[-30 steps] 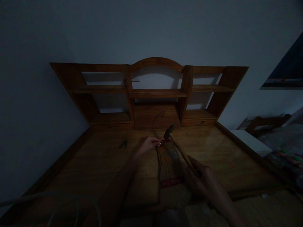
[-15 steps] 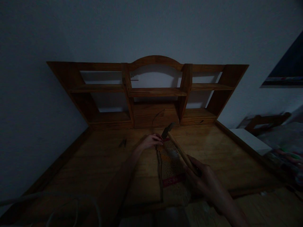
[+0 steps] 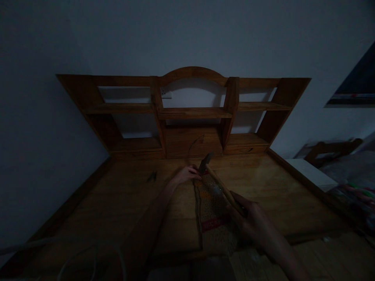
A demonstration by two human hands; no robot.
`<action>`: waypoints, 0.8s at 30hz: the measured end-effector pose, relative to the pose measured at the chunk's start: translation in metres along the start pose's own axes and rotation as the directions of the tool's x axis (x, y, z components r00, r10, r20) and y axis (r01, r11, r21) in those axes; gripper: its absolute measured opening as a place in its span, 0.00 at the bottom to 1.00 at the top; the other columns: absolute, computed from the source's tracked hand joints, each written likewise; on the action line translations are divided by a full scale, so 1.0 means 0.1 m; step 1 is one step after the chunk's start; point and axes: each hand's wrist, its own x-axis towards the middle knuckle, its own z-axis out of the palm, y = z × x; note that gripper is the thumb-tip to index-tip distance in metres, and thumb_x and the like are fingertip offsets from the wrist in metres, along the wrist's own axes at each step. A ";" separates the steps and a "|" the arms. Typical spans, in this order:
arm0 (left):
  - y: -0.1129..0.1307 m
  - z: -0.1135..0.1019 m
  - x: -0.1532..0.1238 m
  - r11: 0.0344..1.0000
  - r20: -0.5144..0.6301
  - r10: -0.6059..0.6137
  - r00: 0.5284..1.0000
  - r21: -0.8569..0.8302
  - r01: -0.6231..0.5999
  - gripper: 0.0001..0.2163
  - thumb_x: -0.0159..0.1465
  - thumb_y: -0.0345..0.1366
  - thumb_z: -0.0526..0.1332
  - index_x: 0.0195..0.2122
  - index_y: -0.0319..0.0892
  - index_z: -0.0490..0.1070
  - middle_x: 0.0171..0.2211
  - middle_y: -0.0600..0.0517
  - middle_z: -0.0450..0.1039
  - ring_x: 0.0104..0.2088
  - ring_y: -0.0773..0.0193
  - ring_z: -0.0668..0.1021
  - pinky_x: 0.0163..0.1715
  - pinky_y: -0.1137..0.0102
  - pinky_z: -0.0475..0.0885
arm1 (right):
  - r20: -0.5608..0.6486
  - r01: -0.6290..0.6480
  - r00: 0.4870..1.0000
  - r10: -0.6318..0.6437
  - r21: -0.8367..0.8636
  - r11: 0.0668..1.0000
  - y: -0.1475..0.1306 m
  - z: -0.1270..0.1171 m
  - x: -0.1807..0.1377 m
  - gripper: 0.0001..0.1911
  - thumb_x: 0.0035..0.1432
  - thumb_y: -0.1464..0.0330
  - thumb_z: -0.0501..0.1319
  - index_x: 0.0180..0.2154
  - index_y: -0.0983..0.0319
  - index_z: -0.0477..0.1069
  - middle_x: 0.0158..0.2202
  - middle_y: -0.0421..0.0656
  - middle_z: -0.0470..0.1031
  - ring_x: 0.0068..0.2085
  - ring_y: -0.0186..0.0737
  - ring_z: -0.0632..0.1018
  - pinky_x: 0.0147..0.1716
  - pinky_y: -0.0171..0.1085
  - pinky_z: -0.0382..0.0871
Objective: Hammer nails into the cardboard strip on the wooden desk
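My right hand (image 3: 252,218) is wrapped round the wooden handle of a hammer (image 3: 219,183). Its dark metal head is at the far end of a worn, speckled strip (image 3: 213,203) with red bands and orange patches, lying on the desk. Close beside the head, my left hand (image 3: 187,174) rests at the strip's far left corner with its fingers drawn together. Whatever those fingers pinch is too dark and small to make out. Whether the hammer head touches the strip, I cannot tell.
A wooden desk (image 3: 123,203) carries a shelf unit (image 3: 195,113) along its back. On the left of the desktop lies a small dark object (image 3: 152,176). A pale cable (image 3: 120,253) loops at the lower left. A white box (image 3: 310,171) and a chair (image 3: 331,150) stand to the right.
The hammer head has come down slightly and a little to the left, nearer my left fingers. My left hand stays almost in place.
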 end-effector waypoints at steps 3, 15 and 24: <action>0.00 0.01 0.01 1.000 0.007 0.008 1.000 0.009 -0.008 0.11 0.50 0.43 0.72 0.29 0.42 0.81 0.41 0.49 0.75 0.44 0.60 0.74 0.45 0.71 0.67 | 0.021 0.045 0.999 -0.044 -0.033 0.998 -0.01 -0.01 0.02 0.22 0.64 0.67 0.53 0.58 0.59 0.67 0.45 0.47 0.80 0.42 0.47 0.81 0.38 0.37 0.73; -0.04 0.01 0.02 1.000 0.007 0.028 1.000 -0.011 -0.028 0.12 0.51 0.44 0.71 0.32 0.42 0.82 0.42 0.47 0.77 0.45 0.58 0.75 0.45 0.68 0.68 | -0.002 0.056 0.998 -0.057 -0.175 0.983 -0.08 -0.12 0.09 0.18 0.63 0.66 0.54 0.52 0.59 0.70 0.37 0.46 0.81 0.34 0.45 0.81 0.29 0.34 0.69; 0.01 0.00 0.02 0.999 0.003 0.002 1.000 0.052 -0.002 0.09 0.51 0.43 0.71 0.28 0.42 0.81 0.41 0.49 0.78 0.44 0.59 0.75 0.45 0.69 0.68 | 0.054 0.100 0.994 -0.093 -0.137 0.985 -0.03 -0.03 0.07 0.20 0.64 0.69 0.52 0.57 0.58 0.67 0.41 0.45 0.80 0.39 0.44 0.81 0.32 0.34 0.70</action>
